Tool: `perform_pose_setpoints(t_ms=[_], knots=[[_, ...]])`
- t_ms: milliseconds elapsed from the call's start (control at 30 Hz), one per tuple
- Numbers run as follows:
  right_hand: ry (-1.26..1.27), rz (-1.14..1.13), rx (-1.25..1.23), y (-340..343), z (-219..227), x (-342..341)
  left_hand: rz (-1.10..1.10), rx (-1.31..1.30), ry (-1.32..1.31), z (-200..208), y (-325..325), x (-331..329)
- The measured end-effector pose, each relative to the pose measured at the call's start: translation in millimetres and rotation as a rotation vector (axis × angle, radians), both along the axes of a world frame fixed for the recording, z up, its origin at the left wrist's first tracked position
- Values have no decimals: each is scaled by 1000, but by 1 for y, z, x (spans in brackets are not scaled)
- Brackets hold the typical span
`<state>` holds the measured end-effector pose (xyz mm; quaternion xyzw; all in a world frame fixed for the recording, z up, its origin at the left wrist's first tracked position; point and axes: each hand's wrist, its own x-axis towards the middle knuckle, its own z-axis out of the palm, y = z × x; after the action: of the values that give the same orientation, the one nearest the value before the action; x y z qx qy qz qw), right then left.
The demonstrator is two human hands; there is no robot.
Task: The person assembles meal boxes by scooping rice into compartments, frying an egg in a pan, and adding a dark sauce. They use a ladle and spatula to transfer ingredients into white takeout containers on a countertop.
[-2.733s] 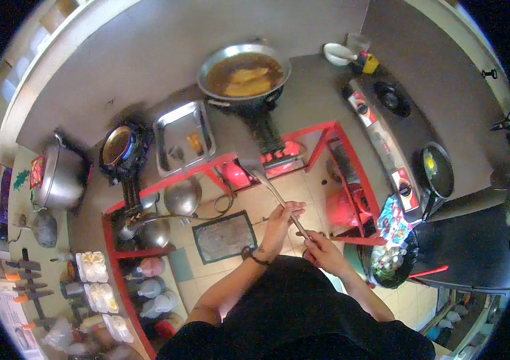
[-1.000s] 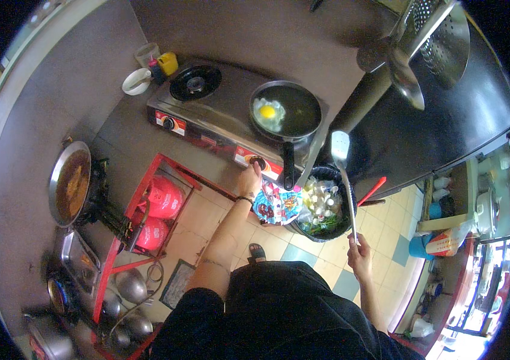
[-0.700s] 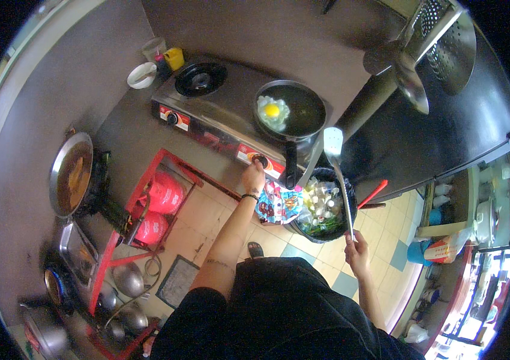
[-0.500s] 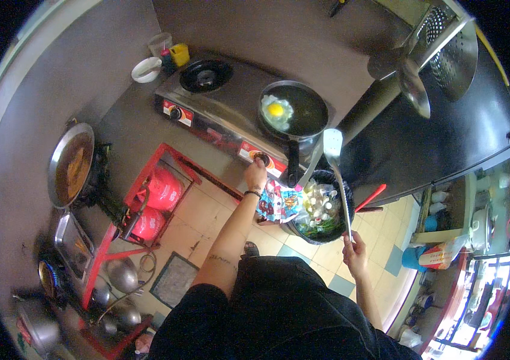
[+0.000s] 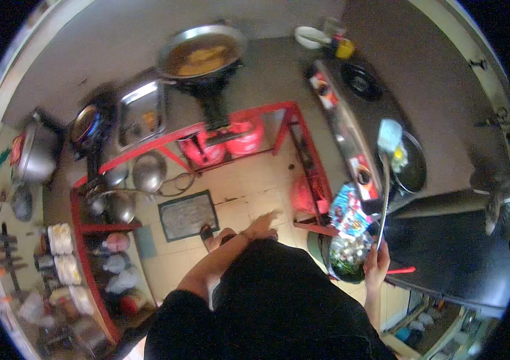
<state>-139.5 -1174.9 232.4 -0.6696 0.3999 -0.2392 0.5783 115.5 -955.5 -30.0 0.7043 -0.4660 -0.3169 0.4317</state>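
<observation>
My right hand (image 5: pixel 377 264) grips the handle of a slotted metal spatula (image 5: pixel 390 135), whose blade is raised in front of the pan from this view. Behind it, a fried egg (image 5: pixel 400 159) with a yellow yolk lies in a dark frying pan (image 5: pixel 414 171) on the two-burner gas stove (image 5: pixel 342 129). The blade hides part of the pan and egg; whether they touch cannot be made out. My left hand (image 5: pixel 264 224) is off the stove, low in front of my body. It is blurred, its fingers look stretched out, and nothing shows in it.
A bin (image 5: pixel 348 258) of eggshells and greens stands below the stove's near end, beside a colourful plastic packet (image 5: pixel 349 210). A wok (image 5: pixel 201 51) with brown liquid and frying food sits at the back, near a metal tray (image 5: pixel 141 111). Red gas cylinders (image 5: pixel 243 138) stand under the red frame (image 5: pixel 183 129).
My left hand has let go of the stove knob and drawn back toward my body. The view has turned left, shifting the stove to the right. The spatula is still in my right hand.
</observation>
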Motion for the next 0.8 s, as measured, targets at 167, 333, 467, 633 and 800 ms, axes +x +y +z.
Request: perform_pose_setpoints(t_ms=[167,333,467,633,800], knots=[[151,424,-40,40,5,105,-335,401,-421,-61,207,-28],[208,670,-11,154,-7,199,-168,374,-51,-110,268,5],[289,758,12,253,-17,262,356,444,31,-85,326,48],[272,770,-57,342,-50,346,875,477,29,-39,405,71],[81,787,-616,399,-98,487,879,646,267,-33,480,71]])
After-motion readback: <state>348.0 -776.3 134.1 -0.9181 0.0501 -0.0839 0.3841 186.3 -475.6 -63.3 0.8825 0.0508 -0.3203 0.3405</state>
